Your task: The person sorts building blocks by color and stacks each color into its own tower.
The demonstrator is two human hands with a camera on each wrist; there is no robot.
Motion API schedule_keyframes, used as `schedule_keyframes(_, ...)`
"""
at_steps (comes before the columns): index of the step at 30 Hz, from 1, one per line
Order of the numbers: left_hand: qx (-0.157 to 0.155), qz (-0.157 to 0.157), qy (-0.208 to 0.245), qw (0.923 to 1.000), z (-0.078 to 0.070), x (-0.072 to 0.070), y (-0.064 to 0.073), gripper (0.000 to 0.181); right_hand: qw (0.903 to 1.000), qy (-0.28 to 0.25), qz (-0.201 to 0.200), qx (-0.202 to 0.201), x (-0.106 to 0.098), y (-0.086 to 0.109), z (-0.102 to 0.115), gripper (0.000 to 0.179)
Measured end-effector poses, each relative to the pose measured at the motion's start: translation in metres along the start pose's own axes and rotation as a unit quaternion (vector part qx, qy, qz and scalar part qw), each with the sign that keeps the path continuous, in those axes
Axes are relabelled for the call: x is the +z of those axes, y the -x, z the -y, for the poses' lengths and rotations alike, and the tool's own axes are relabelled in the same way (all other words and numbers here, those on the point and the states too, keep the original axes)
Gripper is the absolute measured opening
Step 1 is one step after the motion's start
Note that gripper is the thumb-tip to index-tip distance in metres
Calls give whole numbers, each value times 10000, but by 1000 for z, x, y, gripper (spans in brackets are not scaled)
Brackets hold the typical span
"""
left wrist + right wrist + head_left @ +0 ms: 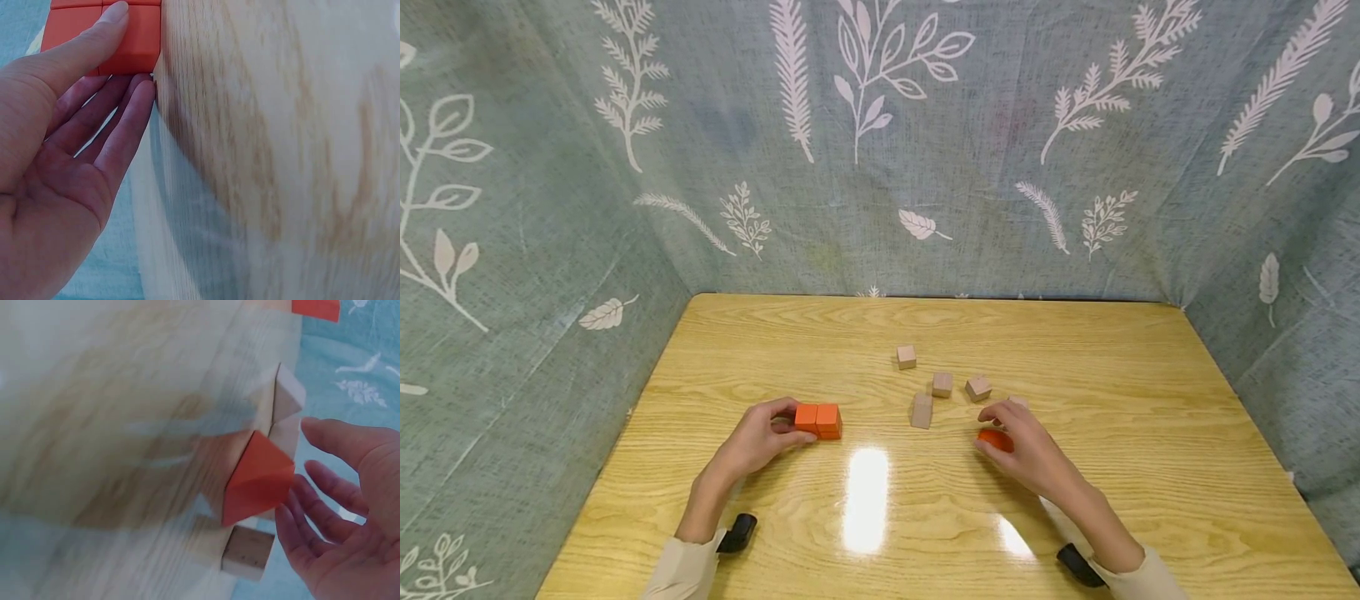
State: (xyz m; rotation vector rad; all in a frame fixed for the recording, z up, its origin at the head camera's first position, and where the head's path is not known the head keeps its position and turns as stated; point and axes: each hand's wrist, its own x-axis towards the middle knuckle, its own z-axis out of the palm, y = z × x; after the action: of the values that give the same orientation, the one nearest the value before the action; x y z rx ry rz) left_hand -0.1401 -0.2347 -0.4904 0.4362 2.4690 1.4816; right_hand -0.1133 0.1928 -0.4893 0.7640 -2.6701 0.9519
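Observation:
My left hand (760,435) holds the near end of a small group of orange blocks (828,421). In the left wrist view, the thumb (103,34) lies across the orange faces and the other fingers are on the far side. The blocks sit flush, side by side and in two levels. My right hand (1026,446) is around a separate orange block (994,440), partly hidden by it in the head view. Seen from the right wrist, this block (259,480) has slanted faces, with the thumb and loosely bent fingers spread beside it.
Several plain wooden blocks lie between and beyond the hands, among them a far cube (906,357), a middle cube (942,384), a turned cube (978,387) and an oblong piece (922,411). Another wooden block (1018,402) shows behind the right hand. Patterned cloth (880,208) surrounds the wooden table (760,333).

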Motion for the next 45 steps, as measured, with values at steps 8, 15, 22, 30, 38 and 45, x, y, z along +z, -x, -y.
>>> schedule_keyframes(8,30,30,92,9999,0,-2,1,32,9989,417,-97,-190,-4,9,-7,42)
schedule_keyframes(15,61,39,110,9999,-1,-2,2,32,9991,386,139,110,-8,13,-7,38)
schedule_keyframes(22,43,51,84,9999,-2,-3,2,32,9992,-200,217,277,-10,8,-4,33)
schedule_keyframes(30,66,39,37,10000,-2,-2,2,32,9928,-1036,192,569,-8,-3,4,31)
schedule_keyframes(38,107,39,87,9999,0,-2,2,32,9854,-1558,-128,676,2,-16,7,33)
schedule_keyframes(45,161,29,95,9998,1,-2,1,32,9722,-2192,-271,783,10,-27,13,32)
